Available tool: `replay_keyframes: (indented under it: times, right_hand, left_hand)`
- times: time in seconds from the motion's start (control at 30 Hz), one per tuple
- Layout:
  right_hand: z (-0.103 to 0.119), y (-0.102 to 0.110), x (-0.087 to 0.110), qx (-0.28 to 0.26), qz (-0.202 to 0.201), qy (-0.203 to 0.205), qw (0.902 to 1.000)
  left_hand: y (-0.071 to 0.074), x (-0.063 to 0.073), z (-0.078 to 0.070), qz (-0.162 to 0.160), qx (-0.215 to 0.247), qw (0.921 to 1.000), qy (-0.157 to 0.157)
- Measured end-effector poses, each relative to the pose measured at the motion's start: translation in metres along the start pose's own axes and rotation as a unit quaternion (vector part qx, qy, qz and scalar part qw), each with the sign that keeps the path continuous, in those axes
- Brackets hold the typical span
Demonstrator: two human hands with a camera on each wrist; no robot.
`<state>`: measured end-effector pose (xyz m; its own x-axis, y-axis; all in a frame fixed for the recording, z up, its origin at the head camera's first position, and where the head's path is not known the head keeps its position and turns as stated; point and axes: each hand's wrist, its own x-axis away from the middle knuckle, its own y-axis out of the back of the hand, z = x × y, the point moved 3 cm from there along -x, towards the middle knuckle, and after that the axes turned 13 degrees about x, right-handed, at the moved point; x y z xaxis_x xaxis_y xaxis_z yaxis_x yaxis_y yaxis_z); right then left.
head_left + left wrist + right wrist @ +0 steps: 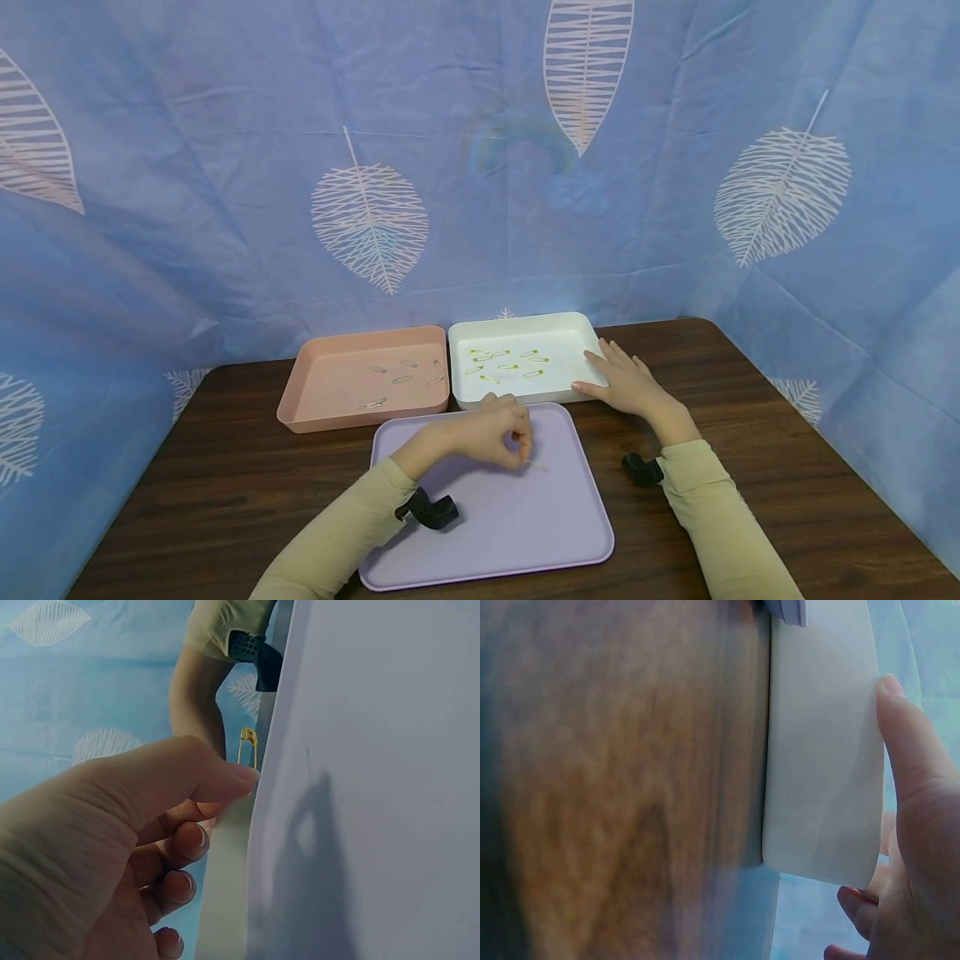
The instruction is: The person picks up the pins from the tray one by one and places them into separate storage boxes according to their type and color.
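My left hand (483,432) is above the lilac tray (525,533), pinching a gold safety pin between thumb and index finger. The left wrist view shows the head of this safety pin (248,734) sticking up past the thumb, its lower end hidden by the fingers. At the right end of the white tray (573,367), my right hand (630,385) touches the rim with fingers spread. Several gold safety pins (508,367) lie scattered in that tray. In the right wrist view the thumb (907,731) rests at the white tray's edge.
Left of the white tray stands a pink tray (330,379) with several silver safety pins (402,379) in it. All three trays sit on a dark wooden table (247,492). A blue leaf-patterned cloth (480,225) hangs behind. Each wrist wears a black camera mount (431,510).
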<state>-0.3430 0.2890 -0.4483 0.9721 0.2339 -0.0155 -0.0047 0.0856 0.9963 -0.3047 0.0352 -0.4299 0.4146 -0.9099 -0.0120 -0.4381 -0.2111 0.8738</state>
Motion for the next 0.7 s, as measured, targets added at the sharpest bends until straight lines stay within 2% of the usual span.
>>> replay_keyframes:
  times: [0.2,0.33,0.5,0.7]
  right_hand:
    - [0.001,0.001,0.000,0.005,-0.001,-0.003,1.0000]
    - [0.000,0.000,-0.001,0.006,0.000,-0.003,1.0000]
    - [-0.001,-0.002,-0.001,0.006,0.006,-0.001,1.0000]
    - [0.000,-0.001,0.000,0.001,0.003,0.001,1.0000]
  left_hand:
    - [0.011,0.000,0.005,-0.031,-0.009,0.9994,0.012]
    - [0.020,0.002,0.009,-0.055,0.004,0.9983,0.022]
    - [0.032,0.003,0.015,-0.093,0.014,0.9950,0.033]
    - [0.046,-0.001,0.024,-0.135,0.009,0.9900,0.040]
